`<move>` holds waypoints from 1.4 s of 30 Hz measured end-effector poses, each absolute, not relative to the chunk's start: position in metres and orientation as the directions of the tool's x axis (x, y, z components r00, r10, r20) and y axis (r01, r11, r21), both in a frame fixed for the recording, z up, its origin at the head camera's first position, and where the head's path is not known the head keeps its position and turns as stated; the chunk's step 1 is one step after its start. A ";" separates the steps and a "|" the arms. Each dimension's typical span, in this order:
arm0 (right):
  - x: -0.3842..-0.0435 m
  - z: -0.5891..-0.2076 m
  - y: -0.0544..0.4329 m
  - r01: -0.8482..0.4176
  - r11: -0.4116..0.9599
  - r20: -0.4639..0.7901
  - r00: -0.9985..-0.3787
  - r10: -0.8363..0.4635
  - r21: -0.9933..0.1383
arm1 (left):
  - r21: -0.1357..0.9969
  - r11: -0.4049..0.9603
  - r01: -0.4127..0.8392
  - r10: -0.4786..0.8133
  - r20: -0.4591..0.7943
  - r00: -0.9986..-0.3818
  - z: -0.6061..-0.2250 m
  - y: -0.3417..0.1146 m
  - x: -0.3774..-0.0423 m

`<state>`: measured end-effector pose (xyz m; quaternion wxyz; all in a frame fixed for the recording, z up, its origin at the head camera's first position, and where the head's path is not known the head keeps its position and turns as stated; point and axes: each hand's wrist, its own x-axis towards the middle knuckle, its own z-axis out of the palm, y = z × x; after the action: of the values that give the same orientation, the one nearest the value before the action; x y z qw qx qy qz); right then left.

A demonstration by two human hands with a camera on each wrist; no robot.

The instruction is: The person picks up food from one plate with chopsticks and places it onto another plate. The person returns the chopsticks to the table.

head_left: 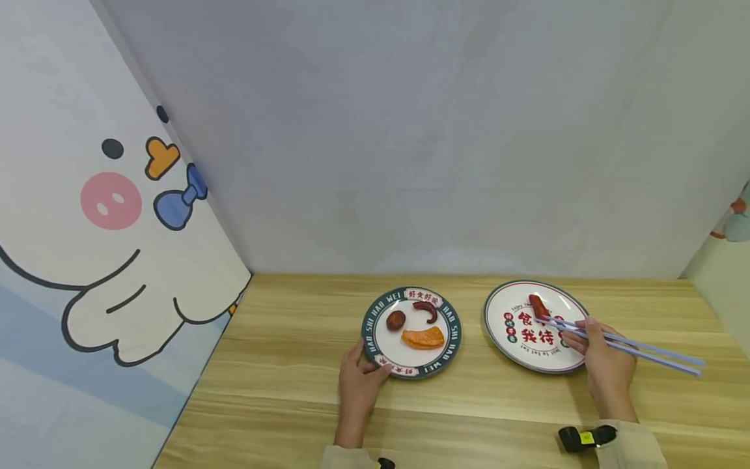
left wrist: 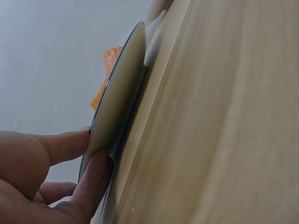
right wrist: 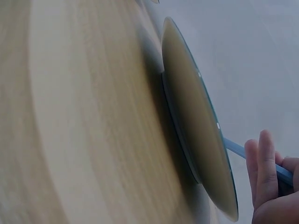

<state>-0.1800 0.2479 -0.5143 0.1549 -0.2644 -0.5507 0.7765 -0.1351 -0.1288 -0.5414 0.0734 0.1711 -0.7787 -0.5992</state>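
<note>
My left hand point(head_left: 359, 384) grips the near-left rim of a green-bordered plate point(head_left: 371, 326); in the left wrist view its thumb and fingers point(left wrist: 93, 179) close on that edge. On this plate lie a round brown piece point(head_left: 395, 320), a curled dark-red tentacle point(head_left: 426, 310) and an orange salmon slice point(head_left: 423, 338). My right hand point(head_left: 609, 365) holds a pair of pale-blue chopsticks point(head_left: 656, 352) over the right side of a white plate point(head_left: 498, 319) with red lettering. The chopstick tips meet the lower end of a red food piece point(head_left: 537, 306) on that plate.
Both plates stand on a wood-grain table point(head_left: 281, 365), with a gap between them. A pale grey curtain point(head_left: 445, 143) rises behind the table's far edge. A cartoon-printed panel point(head_left: 70, 312) closes the left side, and a pale wall point(head_left: 721, 286) stands at the right.
</note>
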 end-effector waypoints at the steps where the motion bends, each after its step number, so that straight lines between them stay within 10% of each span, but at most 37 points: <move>1: -0.180 -0.514 0.248 0.057 -0.339 -0.241 -0.813 0.531 -0.939 | 0.958 0.222 -0.180 -0.354 -0.093 -0.931 -0.541 -0.129 -0.135; 42: -0.178 -0.511 0.239 0.059 -0.090 -0.098 -0.847 0.523 -0.994 | 0.957 0.237 -0.168 -0.343 -0.079 -0.936 -0.537 -0.129 -0.134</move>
<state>-0.1776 0.2392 -0.5106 0.1647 -0.2224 -0.6541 0.7039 -0.1338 -0.1288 -0.5374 0.0734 0.1630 -0.7830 -0.5958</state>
